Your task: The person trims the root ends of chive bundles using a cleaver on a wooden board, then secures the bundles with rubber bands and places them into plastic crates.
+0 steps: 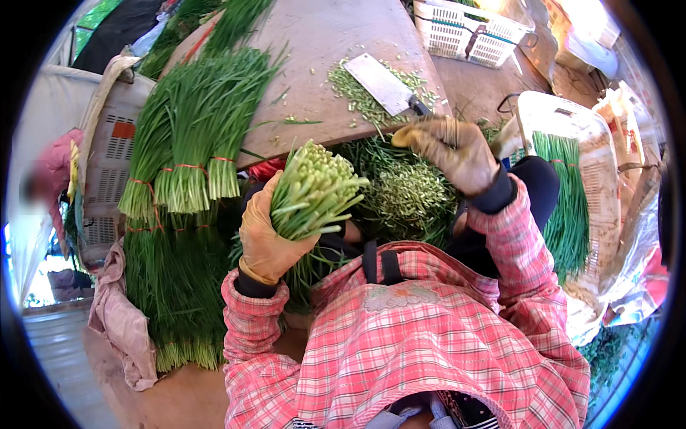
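My left hand (268, 239), in a tan glove, is wrapped round a bunch of garlic chives (314, 193), its pale cut ends pointing up and to the right. To the right, my gloved right hand (457, 154) hovers with loosely bent fingers reaching leftward and nothing visible in them. Just beyond it, a cleaver (379, 82) with a dark handle lies flat on the wooden board (314, 43), among chopped stem ends (343, 107). Below the right hand, a heap of trimmings (411, 193) lies between my knees.
Tied chive bunches (200, 121) are stacked at the left, above more bunches (175, 286) beside a plastic crate (107, 164). At the right, a white crate (600, 171) holds another bunch (564, 193). A white basket (471, 32) stands far right. Someone in pink (53, 179) is at the far left.
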`<state>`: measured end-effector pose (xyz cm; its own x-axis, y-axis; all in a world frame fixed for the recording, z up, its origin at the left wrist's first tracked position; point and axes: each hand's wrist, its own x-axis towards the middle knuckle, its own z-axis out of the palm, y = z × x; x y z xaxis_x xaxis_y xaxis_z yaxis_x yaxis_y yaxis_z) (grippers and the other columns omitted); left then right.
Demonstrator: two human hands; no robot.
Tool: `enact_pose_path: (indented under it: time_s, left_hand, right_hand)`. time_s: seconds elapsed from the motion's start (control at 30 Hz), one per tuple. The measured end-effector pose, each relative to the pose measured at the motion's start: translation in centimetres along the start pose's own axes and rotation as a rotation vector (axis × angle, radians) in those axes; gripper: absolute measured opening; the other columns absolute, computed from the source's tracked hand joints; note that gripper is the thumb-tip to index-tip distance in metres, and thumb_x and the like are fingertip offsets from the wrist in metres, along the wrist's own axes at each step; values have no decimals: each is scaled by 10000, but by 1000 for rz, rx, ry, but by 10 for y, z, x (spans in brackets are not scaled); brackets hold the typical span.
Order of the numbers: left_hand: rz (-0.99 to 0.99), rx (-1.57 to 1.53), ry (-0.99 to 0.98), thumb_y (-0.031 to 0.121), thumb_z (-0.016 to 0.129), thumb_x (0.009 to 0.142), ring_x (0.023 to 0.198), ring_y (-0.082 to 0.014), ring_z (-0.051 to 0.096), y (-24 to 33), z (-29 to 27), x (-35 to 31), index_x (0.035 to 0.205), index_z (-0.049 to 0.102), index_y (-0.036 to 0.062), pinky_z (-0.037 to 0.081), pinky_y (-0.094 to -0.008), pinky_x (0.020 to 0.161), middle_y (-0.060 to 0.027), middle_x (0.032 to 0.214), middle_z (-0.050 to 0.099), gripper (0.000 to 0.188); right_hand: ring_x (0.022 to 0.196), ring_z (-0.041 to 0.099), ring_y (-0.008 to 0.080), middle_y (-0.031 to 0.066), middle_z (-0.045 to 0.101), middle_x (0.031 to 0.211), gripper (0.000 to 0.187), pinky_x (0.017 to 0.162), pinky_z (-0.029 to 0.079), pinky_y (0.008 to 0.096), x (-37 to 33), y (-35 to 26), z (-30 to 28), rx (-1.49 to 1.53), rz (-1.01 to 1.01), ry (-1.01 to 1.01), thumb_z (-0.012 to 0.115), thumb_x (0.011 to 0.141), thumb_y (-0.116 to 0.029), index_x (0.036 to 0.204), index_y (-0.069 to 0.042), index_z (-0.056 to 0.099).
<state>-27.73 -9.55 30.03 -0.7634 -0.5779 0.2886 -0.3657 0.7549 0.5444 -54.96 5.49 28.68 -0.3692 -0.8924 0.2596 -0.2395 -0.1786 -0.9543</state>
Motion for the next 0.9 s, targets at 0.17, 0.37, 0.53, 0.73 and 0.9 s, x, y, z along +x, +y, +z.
enact_pose_path:
  time_s: [0.17, 0.37, 0.53, 0.73, 0.9]
  left_hand:
    - [-47, -20, 27, 201, 826, 506, 939, -284, 570, -6, 5, 2, 1269, 489, 42, 453, -377, 853, -100, 1041, 590, 849]
    - [33, 140, 16, 237, 813, 514, 937, -299, 571, 3, 15, 4, 1281, 473, 44, 457, -385, 847, -113, 1013, 587, 862]
    - [63, 193, 29, 208, 822, 519, 903, -298, 574, 12, 20, 1, 1279, 469, 42, 455, -382, 824, -113, 981, 586, 854]
    - [100, 221, 31, 250, 810, 539, 867, -296, 571, 8, 25, 0, 1281, 456, 29, 453, -385, 795, -104, 934, 586, 851]
    - [47, 282, -65, 274, 801, 541, 899, -299, 557, 6, 29, 3, 1312, 415, 16, 443, -390, 806, -120, 971, 575, 900]
  right_hand:
    - [891, 629, 349, 184, 647, 975, 295, 764, 507, 374, 5, -30, 36, -265, -309, -35, 671, 828, -155, 1102, -52, 640]
    - [731, 618, 307, 124, 632, 819, 195, 632, 490, 373, 7, -19, 42, -359, -339, -170, 684, 787, -128, 970, -64, 688]
    - [703, 597, 295, 106, 606, 789, 196, 609, 470, 385, 16, -24, 41, -393, -381, -318, 687, 762, -63, 956, -80, 692]
    - [711, 603, 333, 123, 606, 761, 212, 618, 473, 422, 16, -31, 39, -423, -317, -374, 676, 747, -175, 938, -84, 692]
    - [688, 591, 322, 109, 584, 747, 213, 589, 456, 419, 12, -27, 42, -619, -389, -332, 666, 719, -120, 929, -85, 677]
